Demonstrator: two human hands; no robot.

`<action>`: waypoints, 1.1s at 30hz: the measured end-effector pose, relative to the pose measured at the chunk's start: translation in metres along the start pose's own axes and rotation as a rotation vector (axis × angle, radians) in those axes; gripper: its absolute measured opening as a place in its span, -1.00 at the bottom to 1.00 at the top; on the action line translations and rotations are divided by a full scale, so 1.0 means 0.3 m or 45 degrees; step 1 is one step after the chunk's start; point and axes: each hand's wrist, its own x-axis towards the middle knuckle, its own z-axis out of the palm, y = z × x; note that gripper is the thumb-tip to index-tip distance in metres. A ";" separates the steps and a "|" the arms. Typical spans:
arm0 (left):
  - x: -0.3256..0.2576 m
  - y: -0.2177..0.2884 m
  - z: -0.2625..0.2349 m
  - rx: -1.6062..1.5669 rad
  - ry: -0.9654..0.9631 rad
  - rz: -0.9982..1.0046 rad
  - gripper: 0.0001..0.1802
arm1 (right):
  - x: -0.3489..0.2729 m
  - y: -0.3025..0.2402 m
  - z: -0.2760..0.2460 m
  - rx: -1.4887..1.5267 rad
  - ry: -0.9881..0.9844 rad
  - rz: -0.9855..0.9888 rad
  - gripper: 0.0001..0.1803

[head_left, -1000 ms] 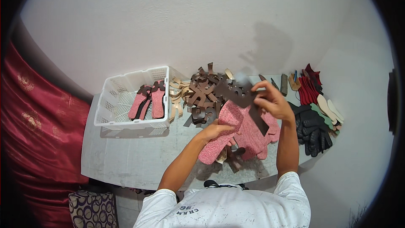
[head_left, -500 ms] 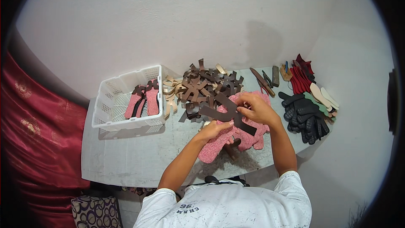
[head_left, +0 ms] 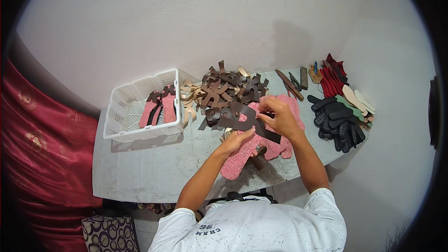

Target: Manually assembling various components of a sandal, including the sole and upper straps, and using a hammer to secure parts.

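Observation:
My left hand [head_left: 237,141] grips a pink, mottled shoe sole [head_left: 234,162] by its middle, thumb on top, tilted above the table. Across the sole's upper part lies a dark brown, cross-shaped sandal strap [head_left: 228,122], its arms sticking out on both sides. My right hand [head_left: 278,116] pinches at the strap's far right portion, over the sole's edge; the fingertips partly cover what they hold. Several more pink soles [head_left: 295,107] lie beneath and beside my right hand. Just beyond my hands is a heap of brown straps [head_left: 217,94].
A white plastic basket [head_left: 143,135] at left holds pink sandals with brown straps [head_left: 169,110]. Black soles [head_left: 337,126], red pieces [head_left: 330,87] and cream insoles [head_left: 353,99] lie at right. A knife [head_left: 290,84] rests at the back. Below the soles stands a brown post-like object [head_left: 256,163].
The strap now lies turned closer over the sole, and more of the sole shows through its opening. My right fingers have shifted slightly on it. My left hand keeps its hold.

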 end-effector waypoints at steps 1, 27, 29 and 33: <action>-0.003 -0.007 0.000 0.002 -0.003 -0.010 -0.58 | -0.006 0.001 0.008 -0.003 0.034 0.004 -0.78; -0.041 -0.097 -0.018 0.026 0.054 -0.006 -0.54 | -0.077 0.034 0.078 -0.284 0.172 -0.156 -0.76; -0.046 -0.091 -0.014 0.025 0.040 -0.007 -0.54 | -0.073 0.028 0.063 -0.130 0.172 -0.104 -0.63; -0.055 -0.079 -0.002 0.015 -0.004 0.079 -0.57 | -0.074 0.036 0.025 0.178 -0.328 0.408 -0.48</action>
